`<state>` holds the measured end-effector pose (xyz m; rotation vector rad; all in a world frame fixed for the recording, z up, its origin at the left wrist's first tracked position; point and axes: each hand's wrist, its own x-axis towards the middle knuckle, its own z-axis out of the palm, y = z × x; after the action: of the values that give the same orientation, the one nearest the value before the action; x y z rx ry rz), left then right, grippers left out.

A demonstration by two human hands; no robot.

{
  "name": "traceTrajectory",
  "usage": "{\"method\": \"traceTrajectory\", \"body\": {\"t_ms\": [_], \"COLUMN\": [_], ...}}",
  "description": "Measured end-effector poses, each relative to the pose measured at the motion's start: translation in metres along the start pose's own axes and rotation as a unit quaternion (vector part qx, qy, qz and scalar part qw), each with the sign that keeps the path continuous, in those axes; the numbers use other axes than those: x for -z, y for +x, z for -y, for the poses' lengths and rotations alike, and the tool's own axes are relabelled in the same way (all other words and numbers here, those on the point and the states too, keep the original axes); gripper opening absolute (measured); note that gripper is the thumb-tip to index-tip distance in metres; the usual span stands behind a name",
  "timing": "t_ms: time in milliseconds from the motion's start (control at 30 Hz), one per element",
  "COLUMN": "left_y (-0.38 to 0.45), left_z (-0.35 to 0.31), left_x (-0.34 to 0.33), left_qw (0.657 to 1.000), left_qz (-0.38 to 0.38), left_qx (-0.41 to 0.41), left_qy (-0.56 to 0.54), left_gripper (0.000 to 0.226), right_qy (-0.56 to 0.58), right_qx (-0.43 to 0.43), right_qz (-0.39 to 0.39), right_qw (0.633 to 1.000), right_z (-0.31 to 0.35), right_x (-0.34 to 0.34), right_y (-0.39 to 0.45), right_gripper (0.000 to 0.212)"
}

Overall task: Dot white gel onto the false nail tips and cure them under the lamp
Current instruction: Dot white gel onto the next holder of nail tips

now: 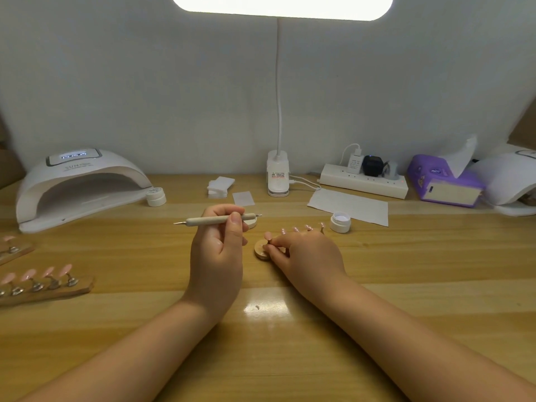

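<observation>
Two hands at work over the worktop (pixel 290 329). Left hand (pixel 217 256) grips a dotting tool (pixel 216 220) level across the fingers (pixel 236 220), thumb and curled fingers round the shaft, both metal points clear of everything. Right hand (pixel 304 256) pinches the stem of a single pink nail tip (pixel 268 235) on a small round stand (pixel 262 250); fingers closed on it, tip held upright.

Row of four more tips (pixel 301 227) just behind the right hand; whether they carry dots is too small to tell. Open jar of white gel (pixel 340 222) near them, to the right. Curing lamp (pixel 78 184) well apart at far left, mouth facing the hands, display lit. Another strip of pink tips (pixel 37 282) at left edge.

Step, by my reading: steadying one tip for dotting, tool not yet loaded or applied. Next move likely calls for turning a tool point downward, dipping in the jar, then touching the held tip lightly. Curing not begun for this one.
</observation>
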<state>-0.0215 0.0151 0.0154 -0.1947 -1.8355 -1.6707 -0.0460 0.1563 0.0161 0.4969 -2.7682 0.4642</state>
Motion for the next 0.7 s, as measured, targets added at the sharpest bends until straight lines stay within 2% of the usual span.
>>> {"method": "traceTrajectory", "body": {"t_ms": [200, 300, 467, 600, 700], "left_y": [0.000, 0.000, 0.003, 0.005, 0.005], "left_z": [-0.003, -0.006, -0.023, -0.040, -0.047], "left_x": [0.000, 0.000, 0.003, 0.003, 0.003], "left_qw": [1.000, 1.000, 0.997, 0.990, 0.986], "left_qz": [0.000, -0.005, 0.008, 0.019, 0.027], "left_qx": [0.003, -0.010, -0.071, -0.139, -0.166], "left_qy": [0.002, 0.002, 0.001, -0.005, -0.004], "left_gripper": [0.014, 0.015, 0.011, 0.011, 0.011], "right_qy": [0.010, 0.058, 0.210, 0.310, 0.339], "right_qx": [0.030, 0.041, 0.053, 0.052, 0.056], "right_qz": [-0.026, -0.064, -0.155, -0.192, -0.207], "right_qw": [0.999, 0.995, 0.964, 0.930, 0.916], "right_z": [0.000, 0.000, 0.001, 0.000, 0.001], "right_x": [0.001, 0.001, 0.010, 0.022, 0.025], "right_y": [-0.001, -0.003, -0.008, -0.010, -0.009], "right_gripper": [0.033, 0.029, 0.016, 0.007, 0.004]}}
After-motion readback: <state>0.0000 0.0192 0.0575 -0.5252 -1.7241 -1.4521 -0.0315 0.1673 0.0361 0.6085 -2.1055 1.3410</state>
